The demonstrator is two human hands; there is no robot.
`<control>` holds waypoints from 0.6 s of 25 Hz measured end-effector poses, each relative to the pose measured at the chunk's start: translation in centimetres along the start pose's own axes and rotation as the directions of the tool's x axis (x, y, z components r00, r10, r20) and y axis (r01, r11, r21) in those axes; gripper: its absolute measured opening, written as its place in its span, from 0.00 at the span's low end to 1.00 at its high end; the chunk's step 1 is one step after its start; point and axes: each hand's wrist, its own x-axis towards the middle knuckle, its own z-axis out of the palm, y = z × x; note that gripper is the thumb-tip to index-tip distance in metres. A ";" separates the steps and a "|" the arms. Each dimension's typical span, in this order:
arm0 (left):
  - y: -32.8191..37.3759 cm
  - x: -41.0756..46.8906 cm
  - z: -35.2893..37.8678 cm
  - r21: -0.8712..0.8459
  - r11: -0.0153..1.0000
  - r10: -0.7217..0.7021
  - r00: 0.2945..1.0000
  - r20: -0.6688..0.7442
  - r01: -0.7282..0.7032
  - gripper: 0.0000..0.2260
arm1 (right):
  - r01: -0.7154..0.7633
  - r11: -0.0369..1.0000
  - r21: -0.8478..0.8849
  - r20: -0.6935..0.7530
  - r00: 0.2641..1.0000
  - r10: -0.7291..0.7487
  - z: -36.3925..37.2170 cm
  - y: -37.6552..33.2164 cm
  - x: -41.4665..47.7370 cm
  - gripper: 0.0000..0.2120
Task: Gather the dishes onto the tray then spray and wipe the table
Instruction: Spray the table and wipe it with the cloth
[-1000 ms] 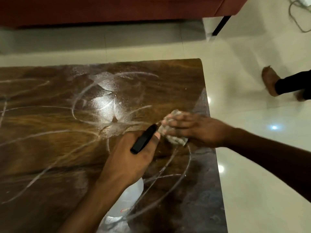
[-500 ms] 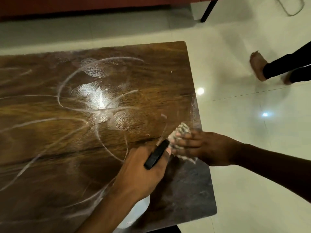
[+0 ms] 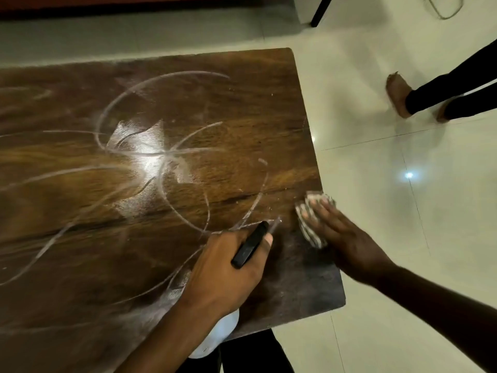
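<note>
Brown wood-grain table [image 3: 80, 238] with whitish curved streaks, grey-and-white striped cloth [image 3: 308, 228], black-topped whitish spray bottle [image 3: 248, 250], cream floor tiles [image 3: 376, 170].

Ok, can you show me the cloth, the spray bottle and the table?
cloth [image 3: 309, 232]: head view, its striped lower fold.
spray bottle [image 3: 250, 246]: head view, its black top.
table [image 3: 242, 90]: head view, bare wood near the far corner.
</note>
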 end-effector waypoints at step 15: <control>-4.1 -4.9 -2.1 -0.006 1.000 0.022 0.996 -0.091 -0.023 0.30 | 0.286 0.958 -0.021 0.135 0.950 -0.281 3.7 -9.2 4.9 0.40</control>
